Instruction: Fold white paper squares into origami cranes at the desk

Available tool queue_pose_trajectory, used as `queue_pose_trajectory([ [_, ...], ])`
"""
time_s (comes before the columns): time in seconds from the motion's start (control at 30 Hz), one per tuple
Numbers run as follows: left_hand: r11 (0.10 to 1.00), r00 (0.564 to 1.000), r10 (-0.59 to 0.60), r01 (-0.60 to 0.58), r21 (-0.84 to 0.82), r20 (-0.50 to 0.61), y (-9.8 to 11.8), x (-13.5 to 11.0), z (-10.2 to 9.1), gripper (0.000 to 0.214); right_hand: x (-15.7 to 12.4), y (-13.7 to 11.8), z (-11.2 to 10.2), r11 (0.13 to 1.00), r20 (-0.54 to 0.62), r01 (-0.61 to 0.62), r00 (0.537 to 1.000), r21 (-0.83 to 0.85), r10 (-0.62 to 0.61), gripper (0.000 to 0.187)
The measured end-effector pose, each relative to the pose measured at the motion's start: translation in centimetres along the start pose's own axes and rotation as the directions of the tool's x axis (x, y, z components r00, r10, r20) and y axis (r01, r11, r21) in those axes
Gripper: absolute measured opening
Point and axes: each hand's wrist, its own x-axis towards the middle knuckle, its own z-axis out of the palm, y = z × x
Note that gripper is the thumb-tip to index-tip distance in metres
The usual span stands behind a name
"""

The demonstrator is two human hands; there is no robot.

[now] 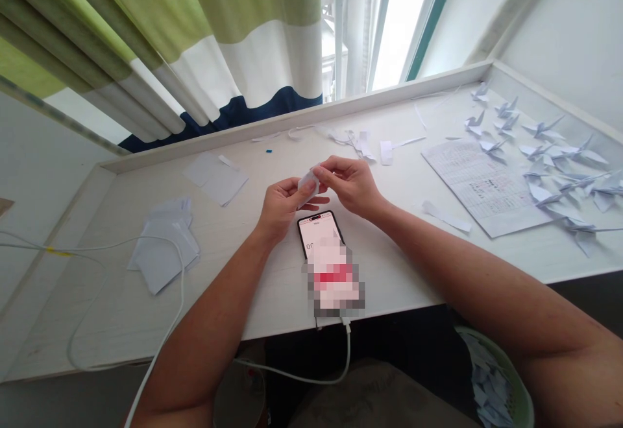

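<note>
Over the middle of the white desk, my left hand (287,204) pinches a small folded piece of white paper (308,188) between thumb and fingers. My right hand (351,183) grips the upper right edge of the same paper, its thumb and forefinger together. The paper's exact folds are too small to make out. Just below both hands lies a phone (321,237) with a lit screen, partly blurred, and a white cable (347,344) plugged into its lower end.
Several folded paper cranes (540,149) crowd the right side beside a written sheet (487,188). Stacked paper squares (165,246) and loose sheets (217,178) lie at left. Paper scraps (360,144) line the back. A green basket (520,376) of folded paper stands below the desk.
</note>
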Motion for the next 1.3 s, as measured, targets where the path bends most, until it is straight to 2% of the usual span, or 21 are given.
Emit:
queue_pose_trajectory([
  [0.37, 0.998, 0.999, -0.013, 0.016, -0.056, 0.044, -0.26, -0.10, 0.26, 0.046, 0.05, 0.34, -0.26, 0.997, 0.019, -0.043, 0.999, 0.067, 0.042, 0.038],
  [0.6, 0.999, 0.997, -0.034, 0.036, -0.025, 0.075, -0.16, -0.06, 0.19, 0.049, 0.17, 0.19, -0.40, 1.000, -0.015, -0.018, 1.000, -0.020, 0.018, 0.028],
  [0.73, 0.999, 0.993, -0.028, 0.030, -0.022, 0.114, -0.14, -0.02, 0.30, 0.048, 0.21, 0.04, -0.30, 0.999, -0.074, -0.032, 0.997, -0.037, 0.030, 0.035],
  [0.87, 0.999, 0.997, -0.018, 0.021, -0.035, 0.069, -0.01, -0.02, 0.43, 0.051, 0.48, 0.36, -0.47, 0.995, -0.001, -0.075, 0.997, 0.063, 0.075, 0.047],
  [0.97, 0.998, 0.998, -0.006, 0.010, -0.057, 0.057, -0.01, -0.05, 0.47, 0.051, 0.65, 0.56, -0.71, 0.988, 0.008, -0.099, 0.995, 0.115, 0.099, 0.051],
  [1.13, 0.998, 0.998, 0.000, 0.005, -0.070, 0.065, -0.34, -0.03, 0.48, 0.052, 0.39, 0.06, -0.43, 0.999, 0.018, 0.000, 1.000, -0.035, 0.001, 0.040],
  [1.3, 0.997, 0.989, -0.024, 0.035, -0.074, 0.146, -0.63, 0.04, 0.43, 0.052, 0.42, 0.17, -0.09, 0.982, -0.132, 0.033, 0.990, -0.186, -0.058, 0.042],
])
